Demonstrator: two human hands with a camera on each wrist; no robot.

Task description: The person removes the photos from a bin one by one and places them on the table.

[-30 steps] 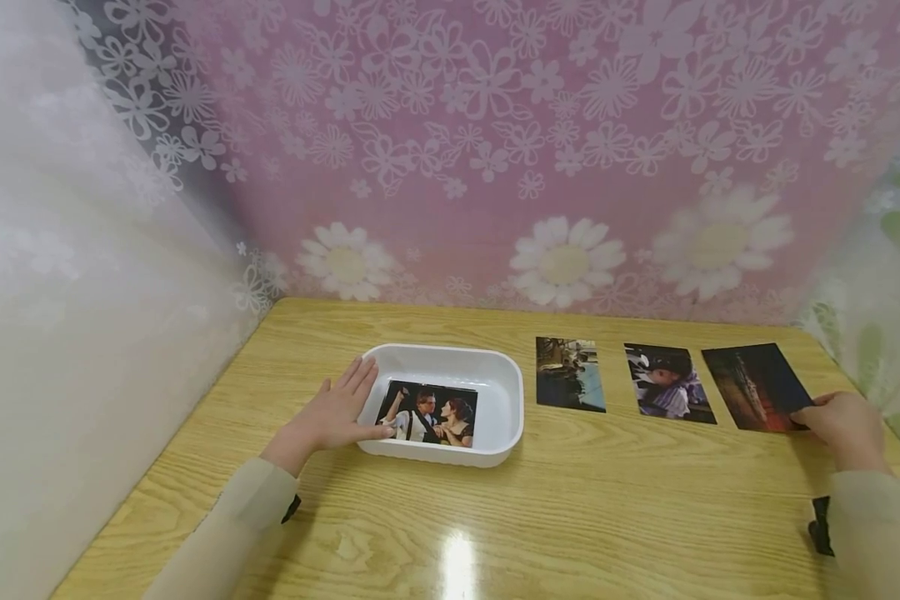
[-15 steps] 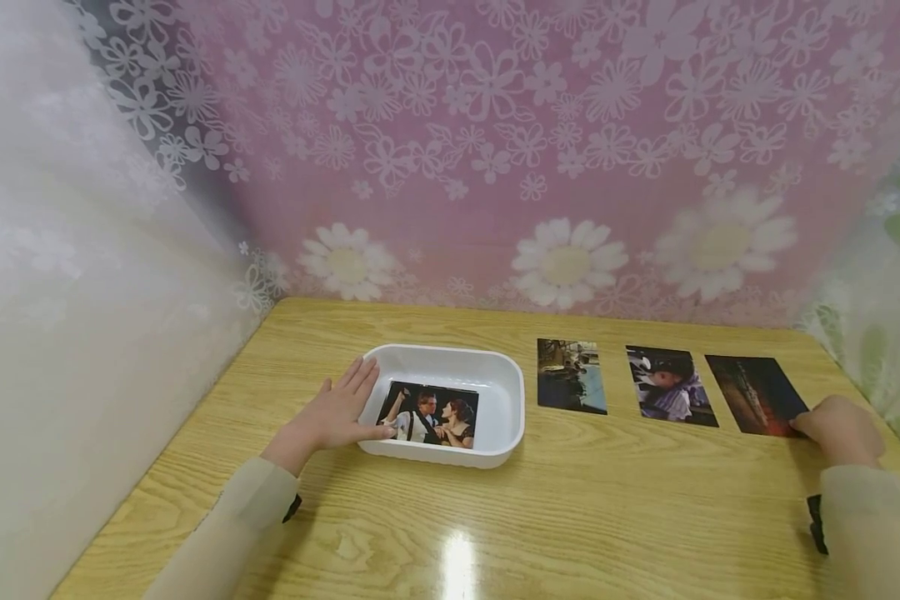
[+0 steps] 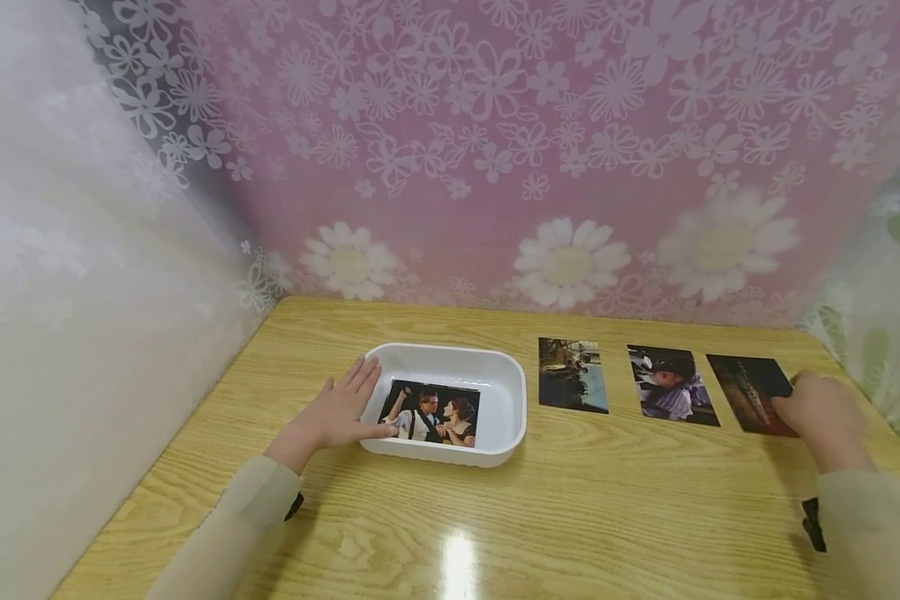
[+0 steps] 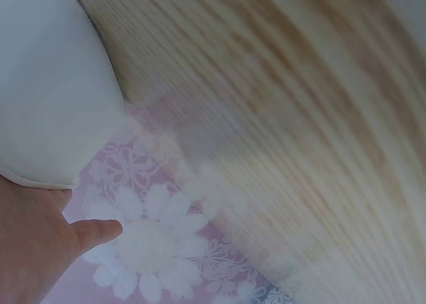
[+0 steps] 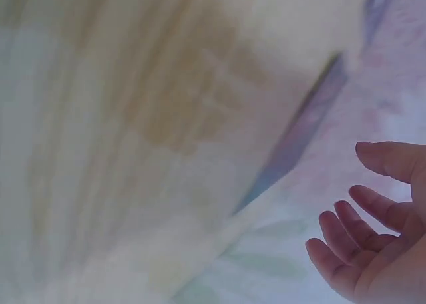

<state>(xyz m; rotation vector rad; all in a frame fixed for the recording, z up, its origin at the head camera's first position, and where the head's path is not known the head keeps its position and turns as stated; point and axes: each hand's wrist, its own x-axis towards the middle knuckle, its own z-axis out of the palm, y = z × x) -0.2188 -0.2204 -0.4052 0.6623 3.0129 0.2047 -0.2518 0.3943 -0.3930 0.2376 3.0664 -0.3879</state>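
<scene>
My left hand [image 3: 337, 414] rests with extended fingers on the left rim of a white rectangular dish [image 3: 504, 417]. Its thumb lies over the dish's front left edge. Inside the dish lies a photo [image 3: 427, 414] of two people. At the far right a dark photo [image 3: 746, 392] lies on the table, and my right hand [image 3: 825, 417] is over its right edge, hiding part of it. In the right wrist view, the fingers of the right hand [image 5: 379, 231] are loosely bent and spread, with nothing between them. The left wrist view shows the left hand [image 4: 40, 241] against the dish wall [image 4: 60, 84].
Two more photos lie between the dish and the dark photo: a person in a dark cap [image 3: 671, 385] and a scene with blue at its right [image 3: 572, 375]. All stand on a wood-grain table [image 3: 570, 517]. A pink floral curtain [image 3: 450, 167] backs the table; pale cloths hang at both sides.
The dark photo, held by its lower right corner a second ago, has come down flat. My right hand has let go and moved slightly left over it. The left hand has stayed put.
</scene>
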